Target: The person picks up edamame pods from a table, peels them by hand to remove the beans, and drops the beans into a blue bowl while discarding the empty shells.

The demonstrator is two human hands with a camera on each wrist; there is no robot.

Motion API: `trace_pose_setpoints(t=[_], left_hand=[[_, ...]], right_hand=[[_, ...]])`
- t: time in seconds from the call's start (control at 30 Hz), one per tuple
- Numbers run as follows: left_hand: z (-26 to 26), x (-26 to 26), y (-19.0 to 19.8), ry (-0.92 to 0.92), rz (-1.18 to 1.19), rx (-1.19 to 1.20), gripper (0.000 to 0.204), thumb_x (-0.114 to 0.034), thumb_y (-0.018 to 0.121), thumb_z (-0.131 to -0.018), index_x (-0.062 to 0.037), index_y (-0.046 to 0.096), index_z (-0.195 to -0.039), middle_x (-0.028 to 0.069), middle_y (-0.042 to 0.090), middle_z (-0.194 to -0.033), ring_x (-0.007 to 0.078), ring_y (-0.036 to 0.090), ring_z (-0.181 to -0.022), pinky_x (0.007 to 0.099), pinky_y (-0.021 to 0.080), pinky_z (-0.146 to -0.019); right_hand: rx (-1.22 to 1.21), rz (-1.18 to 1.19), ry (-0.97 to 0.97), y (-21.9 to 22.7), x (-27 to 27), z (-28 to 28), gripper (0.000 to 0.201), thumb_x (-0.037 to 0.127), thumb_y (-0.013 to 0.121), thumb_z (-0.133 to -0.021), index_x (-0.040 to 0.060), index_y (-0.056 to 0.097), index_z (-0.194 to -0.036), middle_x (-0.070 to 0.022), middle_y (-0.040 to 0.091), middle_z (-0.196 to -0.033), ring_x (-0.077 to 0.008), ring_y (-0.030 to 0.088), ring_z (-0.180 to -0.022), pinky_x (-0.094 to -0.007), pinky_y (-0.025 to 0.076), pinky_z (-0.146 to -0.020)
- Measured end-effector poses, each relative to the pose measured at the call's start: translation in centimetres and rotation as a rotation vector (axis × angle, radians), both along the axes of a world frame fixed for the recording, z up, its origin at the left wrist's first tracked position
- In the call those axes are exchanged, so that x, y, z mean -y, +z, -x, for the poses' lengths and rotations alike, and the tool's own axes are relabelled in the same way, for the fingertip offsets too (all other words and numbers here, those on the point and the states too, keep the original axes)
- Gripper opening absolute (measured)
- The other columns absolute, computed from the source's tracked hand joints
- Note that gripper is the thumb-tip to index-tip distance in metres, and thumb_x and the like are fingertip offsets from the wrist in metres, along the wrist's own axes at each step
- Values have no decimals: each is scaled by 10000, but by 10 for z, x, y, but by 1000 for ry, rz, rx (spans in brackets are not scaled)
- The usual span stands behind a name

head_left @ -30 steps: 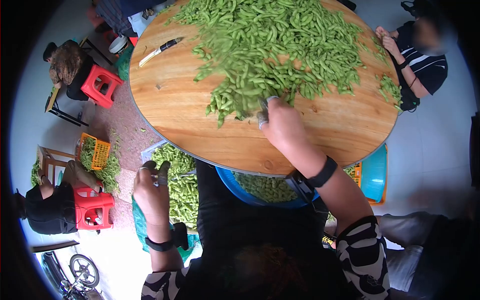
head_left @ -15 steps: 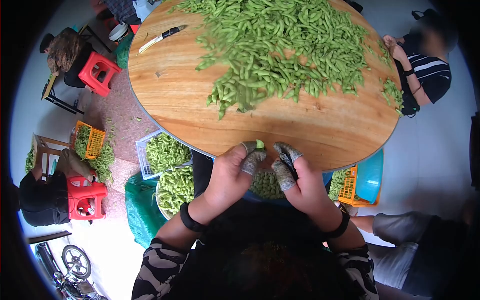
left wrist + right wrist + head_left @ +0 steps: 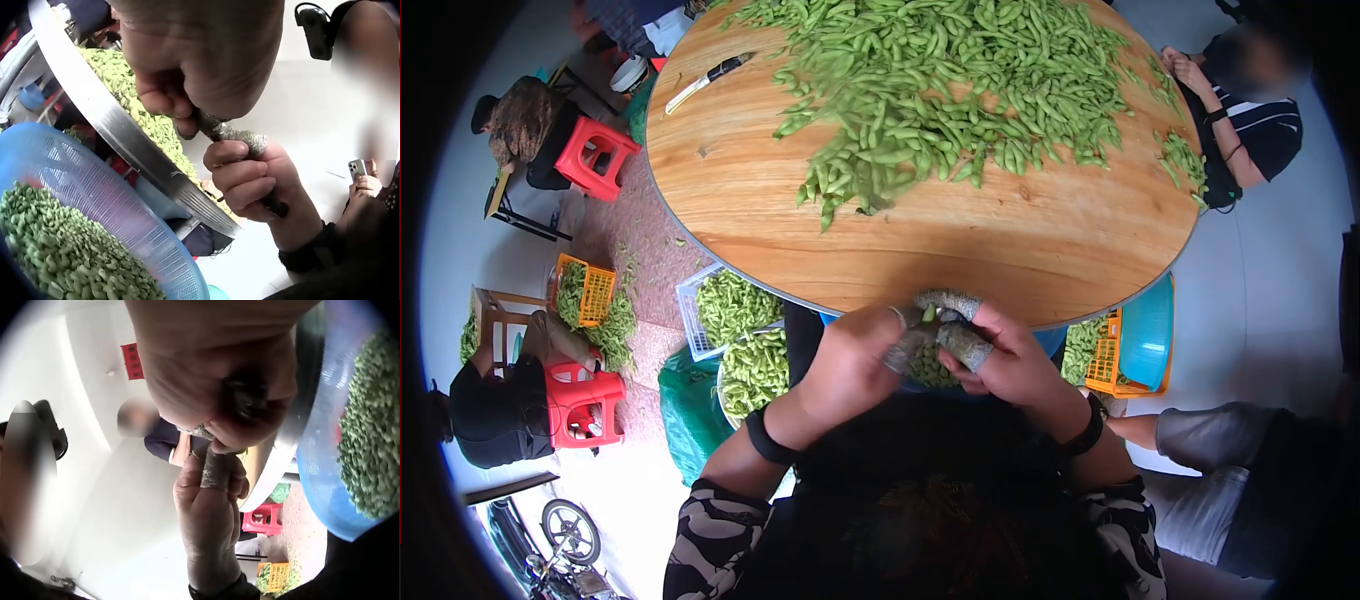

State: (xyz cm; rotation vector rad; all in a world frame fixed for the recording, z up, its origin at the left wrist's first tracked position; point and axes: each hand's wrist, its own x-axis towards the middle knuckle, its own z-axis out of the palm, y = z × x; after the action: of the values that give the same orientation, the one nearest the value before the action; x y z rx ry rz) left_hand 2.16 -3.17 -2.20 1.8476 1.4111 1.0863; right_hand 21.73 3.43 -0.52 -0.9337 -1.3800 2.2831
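Close together at the table's near edge, my two hands work on a green soybean pod. My left hand pinches the pod between thumb and forefinger, both wrapped in grey cloth. Just right of it, my right hand, also with wrapped thumb and forefinger, curls round a slim dark-handled tool; its working end is hidden between the hands. Beneath them sits a blue mesh basket of shelled green beans. A large heap of pods covers the far part of the round wooden table.
A knife lies at the table's left. By my left leg stand a white crate and a tub of pods, beside a green sack. An orange crate is at right. Other people sit around, some on red stools.
My right hand has come back from the pod heap to my left hand, which rose from beside the crate. A pod showed in my left fingers; both hands have since drawn together around it.
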Motion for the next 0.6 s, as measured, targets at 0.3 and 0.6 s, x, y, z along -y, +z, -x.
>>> trace_pose_setpoints(t=[0.3, 0.6], left_hand=[[5, 0, 13, -72, 600, 710, 160, -188, 637, -901, -33, 621, -938, 25, 574, -692, 133, 496, -563, 250, 433, -541], [-13, -6, 12, 163, -405, -615, 152, -70, 623, -724, -29, 595, -869, 130, 588, -790, 264, 600, -664, 330, 500, -554]], right_hand=[[-75, 362, 28, 15, -2, -3, 244, 131, 451, -987, 109, 498, -1225, 12, 503, -732, -35, 351, -510, -192, 295, -448], [39, -47, -57, 15, 9, 0, 287, 68, 452, -956, 77, 500, -1239, 7, 544, -723, -50, 417, -507, -227, 373, -453]])
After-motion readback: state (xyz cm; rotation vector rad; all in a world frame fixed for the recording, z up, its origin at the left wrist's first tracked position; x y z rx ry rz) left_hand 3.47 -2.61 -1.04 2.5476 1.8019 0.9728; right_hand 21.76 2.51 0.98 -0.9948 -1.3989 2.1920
